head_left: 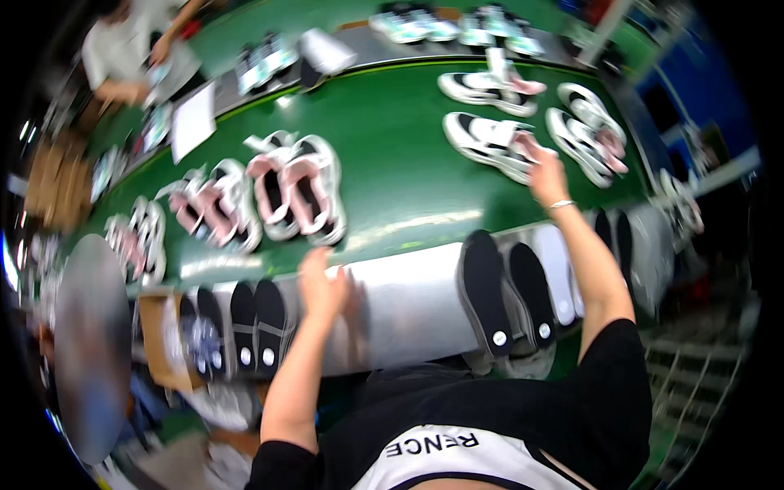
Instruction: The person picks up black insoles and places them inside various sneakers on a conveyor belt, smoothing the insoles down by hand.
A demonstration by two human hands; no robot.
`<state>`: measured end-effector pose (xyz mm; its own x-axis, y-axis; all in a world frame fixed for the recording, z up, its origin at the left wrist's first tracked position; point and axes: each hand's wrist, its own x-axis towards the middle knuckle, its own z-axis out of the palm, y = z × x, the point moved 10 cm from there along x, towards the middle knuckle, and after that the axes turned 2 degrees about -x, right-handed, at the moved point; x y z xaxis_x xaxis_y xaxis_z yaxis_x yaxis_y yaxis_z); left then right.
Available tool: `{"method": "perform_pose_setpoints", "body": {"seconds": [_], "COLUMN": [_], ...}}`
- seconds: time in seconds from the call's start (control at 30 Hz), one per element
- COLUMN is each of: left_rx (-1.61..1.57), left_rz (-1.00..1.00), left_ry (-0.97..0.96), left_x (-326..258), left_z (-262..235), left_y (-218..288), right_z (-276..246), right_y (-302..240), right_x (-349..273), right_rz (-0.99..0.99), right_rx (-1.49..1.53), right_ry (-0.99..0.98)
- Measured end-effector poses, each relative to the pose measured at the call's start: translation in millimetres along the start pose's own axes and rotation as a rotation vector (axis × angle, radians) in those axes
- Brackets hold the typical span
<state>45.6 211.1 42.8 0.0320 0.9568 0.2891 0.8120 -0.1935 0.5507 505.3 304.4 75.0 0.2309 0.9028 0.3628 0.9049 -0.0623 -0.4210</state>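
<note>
White-and-black shoe [482, 140] with the pink lining is where the action is. It's lying on the green table [392, 139], over to the right, toe to the left and heel end at the person's right hand [547, 175]. The fingers are at that heel, but whether they're clamped on it or just touching, I can't tell. Left hand [322, 287] has nothing in it that I can see, thumb and fingers apart, at the metal ledge [400, 306] and just beside a pair of shoes [306, 186]. Bit blurry there, so no idea if it's touching.

My read: the step in hand is either picking up or setting down that shoe, can't say which. Either way, the next move calls for a sure hold at the heel and a bit of care sideways.

Why care? Another shoe [482, 86] sits just behind it, and a second pair [581, 139] is close by on the right. Black insoles [482, 286] and white insoles [554, 265] line the ledge near the right forearm. Off to the left there's a cardboard box [155, 343], and across the table a co-worker [135, 53] near a paper sheet [193, 121].
</note>
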Motion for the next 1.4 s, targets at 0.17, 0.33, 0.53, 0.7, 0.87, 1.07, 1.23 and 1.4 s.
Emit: {"method": "perform_pose_setpoints", "body": {"seconds": [0.17, 0.33, 0.53, 0.7, 0.87, 1.07, 1.23, 1.4], "left_rx": [0.310, 0.261, 0.238, 0.220, 0.171, 0.118, 0.076, 0.046], "left_rz": [-0.348, -0.336, -0.395, -0.396, -0.381, -0.394, -0.355, -0.329], "left_ry": [-0.800, -0.987, -1.053, -1.066, -1.023, -1.010, -1.006, -0.956], "left_x": [-130.4, -143.7, -142.0, -141.2, -142.2, -143.1, -146.6, -148.3], "left_z": [89.8, 100.0, 98.7, 100.1, 101.0, 94.7, 94.7, 94.2], "left_y": [-25.6, -35.1, -34.5, -32.5, -30.8, -29.5, -24.2, -25.8], "right_z": [59.6, 112.4, 138.5, 198.4, 218.0, 204.8, 161.5, 80.1], "right_y": [61.1, 91.6, 102.0, 189.8, 190.0, 142.4, 33.3, -114.9], "right_x": [57.9, 109.0, 175.2, 226.6, 236.4, 195.2, 136.9, 63.8], "right_rz": [-0.020, 0.032, -0.097, 0.283, 0.038, -0.048, -0.159, -0.146], "right_rx": [-0.410, -0.372, -0.292, 0.381, -0.052, -0.022, 0.215, 0.477], "right_ry": [-0.171, -0.345, -0.195, -0.231, -0.345, -0.449, -0.551, -0.642]}}
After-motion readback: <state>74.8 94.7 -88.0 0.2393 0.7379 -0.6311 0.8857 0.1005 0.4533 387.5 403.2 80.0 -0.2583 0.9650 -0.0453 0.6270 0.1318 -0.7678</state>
